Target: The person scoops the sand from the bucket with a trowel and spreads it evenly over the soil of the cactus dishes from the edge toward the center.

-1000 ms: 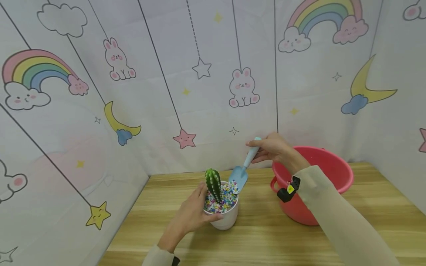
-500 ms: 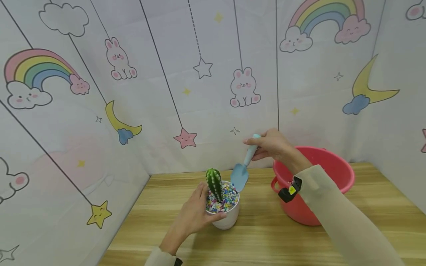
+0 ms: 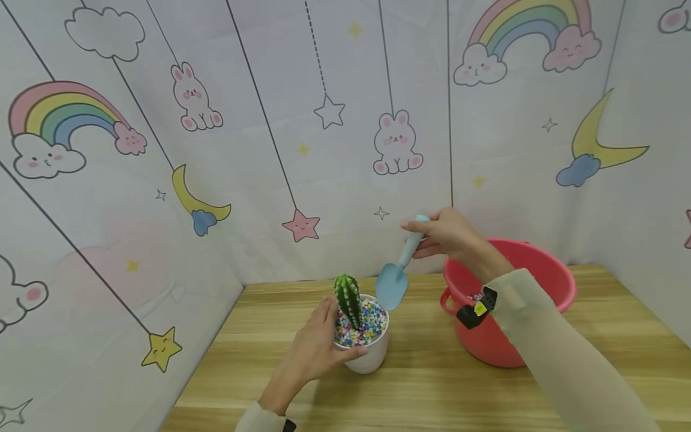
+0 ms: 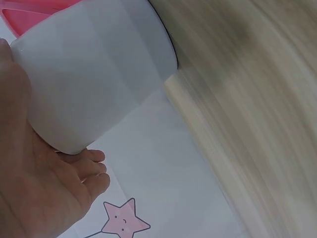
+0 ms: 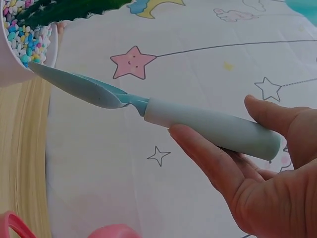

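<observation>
A white flower pot (image 3: 372, 357) stands on the wooden table, filled with multicoloured pebbles (image 3: 372, 324) around an upright green cactus (image 3: 347, 298). My left hand (image 3: 310, 349) holds the pot from the left, thumb along the front and fingers behind. The left wrist view has the pot's smooth side (image 4: 99, 74) close up, with curled fingertips (image 4: 96, 171) beyond it. In my right hand (image 3: 453, 234) is a light blue hand trowel (image 3: 392, 287), pinched by its pale handle (image 5: 213, 129). Its bare blade points down just beyond the pot's right rim.
To the right stands a red bucket (image 3: 556, 282) with a side handle; some pebbles (image 3: 476, 297) show inside it. My right forearm crosses in front of the bucket. A printed cloth (image 3: 335, 180) hangs behind the wooden table (image 3: 421, 390) and at both sides.
The pebbles on the trowel's blade have gone into the pot. The trowel has lifted slightly and shifted right, away from the rim. My left hand has stayed on the pot.
</observation>
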A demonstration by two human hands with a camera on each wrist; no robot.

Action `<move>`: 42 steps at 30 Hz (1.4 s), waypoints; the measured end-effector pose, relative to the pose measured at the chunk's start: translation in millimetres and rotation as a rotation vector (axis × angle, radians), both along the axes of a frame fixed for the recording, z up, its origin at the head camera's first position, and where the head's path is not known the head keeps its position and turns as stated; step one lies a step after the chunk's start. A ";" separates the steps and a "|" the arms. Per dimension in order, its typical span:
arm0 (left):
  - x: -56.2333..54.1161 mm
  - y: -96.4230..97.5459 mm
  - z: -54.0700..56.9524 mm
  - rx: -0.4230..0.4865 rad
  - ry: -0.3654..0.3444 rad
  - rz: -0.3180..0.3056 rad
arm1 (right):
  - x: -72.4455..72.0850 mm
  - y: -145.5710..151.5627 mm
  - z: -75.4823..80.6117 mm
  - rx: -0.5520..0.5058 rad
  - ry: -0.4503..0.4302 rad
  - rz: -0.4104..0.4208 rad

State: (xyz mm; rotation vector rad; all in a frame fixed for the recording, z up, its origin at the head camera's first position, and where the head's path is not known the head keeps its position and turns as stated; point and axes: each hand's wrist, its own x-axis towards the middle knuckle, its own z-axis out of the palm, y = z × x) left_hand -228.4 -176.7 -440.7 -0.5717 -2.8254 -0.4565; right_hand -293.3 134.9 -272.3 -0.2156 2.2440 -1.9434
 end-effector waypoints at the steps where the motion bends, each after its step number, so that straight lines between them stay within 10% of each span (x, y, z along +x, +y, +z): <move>1: -0.2 -0.1 0.6 -0.007 0.002 -0.002 | 0.6 2.1 -0.1 -0.013 0.003 0.004; 6: 5.8 -7.4 15.4 0.078 0.070 -0.011 | 2.4 13.3 -1.3 -0.092 -0.008 0.008; 12: 18.7 -9.6 53.0 0.314 0.329 0.009 | 5.0 35.5 -0.1 -0.147 -0.017 -0.004; 21: 32.0 20.3 101.5 0.421 0.691 -0.201 | 12.0 83.7 10.6 -0.243 -0.039 -0.057; 32: 30.0 84.9 120.1 0.049 0.389 -0.283 | 18.7 149.8 20.4 -0.019 0.148 -0.164; 42: 0.6 146.0 107.9 -0.220 0.156 -0.318 | 10.8 174.6 12.0 0.173 0.161 -0.210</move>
